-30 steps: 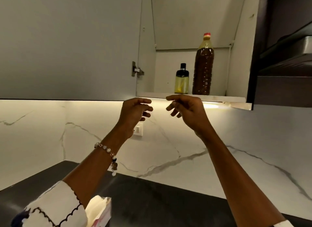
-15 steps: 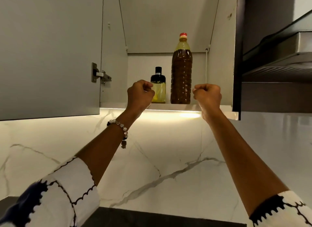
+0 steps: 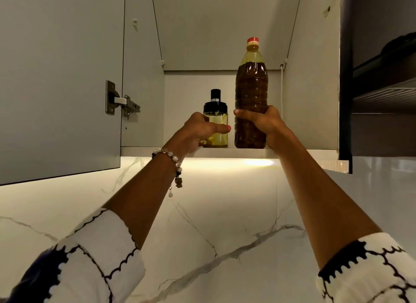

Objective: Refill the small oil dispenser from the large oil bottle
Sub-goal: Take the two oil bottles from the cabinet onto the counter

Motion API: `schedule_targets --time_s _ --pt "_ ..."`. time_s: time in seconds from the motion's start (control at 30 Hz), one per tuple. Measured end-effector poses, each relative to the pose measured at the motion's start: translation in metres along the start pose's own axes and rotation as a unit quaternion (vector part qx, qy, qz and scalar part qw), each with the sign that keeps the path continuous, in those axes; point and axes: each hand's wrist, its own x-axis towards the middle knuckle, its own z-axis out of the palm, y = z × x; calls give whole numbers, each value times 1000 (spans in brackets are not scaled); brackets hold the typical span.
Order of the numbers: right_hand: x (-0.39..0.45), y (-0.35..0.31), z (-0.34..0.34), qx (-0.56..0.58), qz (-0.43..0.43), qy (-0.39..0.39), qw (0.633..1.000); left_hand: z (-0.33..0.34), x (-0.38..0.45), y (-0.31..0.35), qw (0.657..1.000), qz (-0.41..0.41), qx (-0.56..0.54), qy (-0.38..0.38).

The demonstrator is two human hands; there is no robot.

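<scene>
Both bottles stand upright on the shelf [image 3: 292, 152] of an open wall cabinet. The small oil dispenser [image 3: 216, 113] is clear glass with yellow oil and a black pump top. My left hand [image 3: 198, 131] grips its lower body, thumb across the front. To its right stands the large oil bottle [image 3: 251, 86], tall plastic with dark brown oil and a red cap. My right hand [image 3: 262, 122] is wrapped round its lower half. The two bottles stand close together, a narrow gap between them.
The open cabinet door [image 3: 60, 77] with a metal hinge [image 3: 119, 102] hangs at the left. A dark range hood [image 3: 382, 77] fills the right side. White marble backsplash [image 3: 213, 212] lies below, lit by an under-cabinet light [image 3: 254, 162].
Both hands rose from just below the shelf edge, where they were fists, into the cabinet. The left now grips the dispenser and the right grips the large bottle. The view has moved closer.
</scene>
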Motion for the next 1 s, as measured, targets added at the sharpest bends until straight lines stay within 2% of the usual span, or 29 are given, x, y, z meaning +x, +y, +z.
schedule_targets --time_s 0.13,0.27,0.43,0.6,0.8,1.0 --pt "1 0 2 -46 -6 40 998 -3 -4 -1 999 7 -43 11" --pt "-6 -5 -2 -38 -34 62 997 -5 -11 -1 996 21 -80 21" --pt "-29 -22 -9 -32 -75 61 995 -5 -29 4 990 69 -108 57" --pt "-65 -40 -23 -28 -127 53 990 -6 -69 10 976 98 -183 71" --pt "-138 -38 -48 -34 -157 31 987 -6 -137 -8 972 86 -213 53" --pt "-219 22 -65 -19 -109 -3 994 10 -219 -53 980 28 -187 61"
